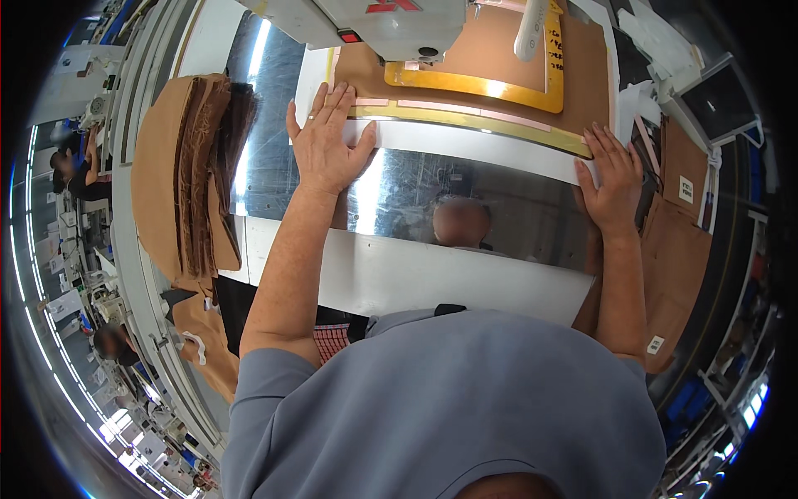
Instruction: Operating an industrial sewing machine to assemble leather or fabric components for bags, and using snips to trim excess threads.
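Note:
Flat on the left end of a white template sheet [465, 145] lies my left hand [331, 141], fingers spread and pointing away from me. My right hand [613, 179] rests at the sheet's right end, fingers stretched out, tips by the corner of a brown fabric panel [582, 71]. Along the panel's near edge runs a yellowish strip [465, 119] with pink pieces on it. A yellow frame [474, 87] sits on top of the panel, partly hidden by the white machine head [391, 29]. Neither hand grips anything.
A shiny metal plate [499, 204] spans the worktop before me. Left stands a stack of folded brown fabric [179, 175]; more brown fabric pieces [677, 274] lie at the right. A screen [719, 104] is at the far right. Other people work far left.

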Motion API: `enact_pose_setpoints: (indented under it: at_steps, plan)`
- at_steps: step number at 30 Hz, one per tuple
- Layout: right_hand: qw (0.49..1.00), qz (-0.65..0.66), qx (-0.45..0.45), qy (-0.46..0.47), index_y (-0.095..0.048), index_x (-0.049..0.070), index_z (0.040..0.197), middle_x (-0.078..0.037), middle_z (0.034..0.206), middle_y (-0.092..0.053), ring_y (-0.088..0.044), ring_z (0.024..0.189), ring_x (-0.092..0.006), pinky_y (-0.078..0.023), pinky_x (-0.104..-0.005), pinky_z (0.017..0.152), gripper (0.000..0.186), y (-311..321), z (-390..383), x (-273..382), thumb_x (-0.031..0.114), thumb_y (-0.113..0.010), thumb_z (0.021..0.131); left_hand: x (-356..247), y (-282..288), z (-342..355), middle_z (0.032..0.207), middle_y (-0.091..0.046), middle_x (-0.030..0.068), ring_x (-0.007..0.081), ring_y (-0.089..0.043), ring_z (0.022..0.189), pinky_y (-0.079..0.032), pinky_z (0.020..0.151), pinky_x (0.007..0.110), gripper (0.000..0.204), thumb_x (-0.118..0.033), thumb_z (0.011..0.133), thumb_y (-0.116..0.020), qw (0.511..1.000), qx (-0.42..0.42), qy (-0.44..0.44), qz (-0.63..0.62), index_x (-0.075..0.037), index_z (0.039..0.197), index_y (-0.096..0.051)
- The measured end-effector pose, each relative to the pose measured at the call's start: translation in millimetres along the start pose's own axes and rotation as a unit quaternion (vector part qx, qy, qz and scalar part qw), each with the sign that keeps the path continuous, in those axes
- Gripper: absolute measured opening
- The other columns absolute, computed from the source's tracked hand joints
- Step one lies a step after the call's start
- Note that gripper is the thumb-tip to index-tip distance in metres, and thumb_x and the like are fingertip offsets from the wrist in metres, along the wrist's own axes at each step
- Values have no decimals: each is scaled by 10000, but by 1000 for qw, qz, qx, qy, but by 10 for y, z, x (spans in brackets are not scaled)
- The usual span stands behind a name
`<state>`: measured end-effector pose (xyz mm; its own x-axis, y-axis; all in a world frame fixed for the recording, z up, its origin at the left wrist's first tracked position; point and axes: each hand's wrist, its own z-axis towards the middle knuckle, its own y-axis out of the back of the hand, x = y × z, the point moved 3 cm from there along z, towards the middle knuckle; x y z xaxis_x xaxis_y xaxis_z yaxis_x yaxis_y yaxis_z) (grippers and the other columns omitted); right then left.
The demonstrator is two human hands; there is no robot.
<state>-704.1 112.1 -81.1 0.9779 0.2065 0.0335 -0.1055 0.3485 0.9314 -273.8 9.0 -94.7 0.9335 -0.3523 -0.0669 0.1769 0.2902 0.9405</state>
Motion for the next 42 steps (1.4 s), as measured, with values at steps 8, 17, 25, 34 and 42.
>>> enact_pose_setpoints:
  at_steps: [8,17,25,34,42]
  plan:
    - [1000,1,3,-9,-692,133,1378,-71,1434,-678,-598,1372,-250,-355,-507,1193,444,19,-1,4,374,-655,1006,17,75,-12,1576,-566,61,250,-410,1548,-9,1283,582,637,-419,907,-664,999,29,30,-15,-152,1483,-605]
    - [1000,-2,19,-8,-607,134,1494,-115,1536,-593,-522,1453,-293,-304,-527,1232,543,-11,6,-12,398,-624,1019,33,-197,243,1685,-408,89,242,-252,1618,106,1287,608,921,-750,959,-418,997,75,12,-17,-128,1637,-402]
    - [1000,9,14,-17,-611,133,1490,-118,1527,-602,-524,1452,-297,-296,-534,1235,544,-22,-8,-28,399,-631,1016,48,-137,208,1648,-467,100,233,-298,1599,108,1289,598,890,-718,968,-422,996,77,38,18,-87,1593,-471]
    - [1000,11,0,-22,-647,109,1430,-121,1498,-626,-552,1426,-297,-346,-543,1199,533,8,21,5,395,-672,980,55,-61,235,1587,-552,92,248,-370,1568,-34,1298,564,753,-538,924,-614,999,-22,-22,-30,-86,1524,-565]
    - [997,-2,-64,-50,-747,54,1264,-116,1316,-744,-628,1341,-298,-351,-535,1190,457,7,-25,-24,392,-712,958,73,-46,230,1365,-730,71,227,-651,1327,-281,1256,495,432,-352,919,-688,993,-15,-84,-86,-145,1290,-763]
